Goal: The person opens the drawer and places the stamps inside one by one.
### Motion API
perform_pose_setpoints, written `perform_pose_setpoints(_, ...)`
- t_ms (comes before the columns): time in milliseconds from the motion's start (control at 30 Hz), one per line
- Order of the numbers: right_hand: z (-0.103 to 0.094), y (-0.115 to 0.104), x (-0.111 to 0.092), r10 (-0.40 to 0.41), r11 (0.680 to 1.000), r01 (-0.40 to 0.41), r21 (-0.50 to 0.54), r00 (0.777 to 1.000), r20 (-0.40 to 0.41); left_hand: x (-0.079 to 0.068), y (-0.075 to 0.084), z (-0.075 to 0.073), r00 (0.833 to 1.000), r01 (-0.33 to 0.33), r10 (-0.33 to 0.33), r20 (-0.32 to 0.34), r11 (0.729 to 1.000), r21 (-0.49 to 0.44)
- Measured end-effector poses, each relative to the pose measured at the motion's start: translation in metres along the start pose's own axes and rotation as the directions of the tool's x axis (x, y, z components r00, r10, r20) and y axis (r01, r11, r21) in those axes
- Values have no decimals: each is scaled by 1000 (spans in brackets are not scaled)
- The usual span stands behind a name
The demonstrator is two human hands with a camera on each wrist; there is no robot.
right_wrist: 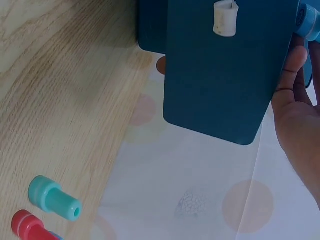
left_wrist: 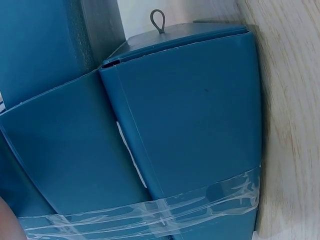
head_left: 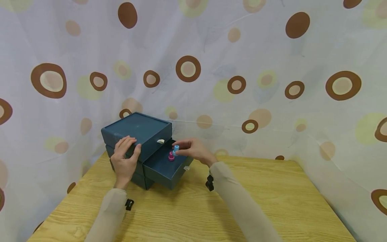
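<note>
A dark blue cabinet of stacked drawers stands at the left of the table, one drawer pulled out. My left hand rests on the cabinet's near top edge, fingers extended and thumb spread. In the left wrist view only a bit of that hand shows beside the cabinet's taped side. Over the open drawer, my right hand pinches a small light blue stepped peg. Close by it, a similar pink peg stands upright in the drawer.
In the right wrist view, a teal peg and a red one lie on the wooden table, with a sliver of blue beside the red one. A white tab sticks out of the drawer front. Patterned curtain surrounds the table.
</note>
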State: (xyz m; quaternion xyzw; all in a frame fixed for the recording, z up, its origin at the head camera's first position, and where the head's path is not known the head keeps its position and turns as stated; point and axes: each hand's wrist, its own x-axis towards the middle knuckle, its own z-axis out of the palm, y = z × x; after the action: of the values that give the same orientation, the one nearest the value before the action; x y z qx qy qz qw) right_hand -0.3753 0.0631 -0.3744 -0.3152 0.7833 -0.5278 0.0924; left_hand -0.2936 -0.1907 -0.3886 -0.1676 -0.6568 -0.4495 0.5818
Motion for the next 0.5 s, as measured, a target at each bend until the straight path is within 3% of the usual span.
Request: perform_pose_setpoints(500, 11, -3, 10, -41, 998, 43, -36, 997, 59, -1, 3, 0, 1000, 13, -13, 7, 1000, 10)
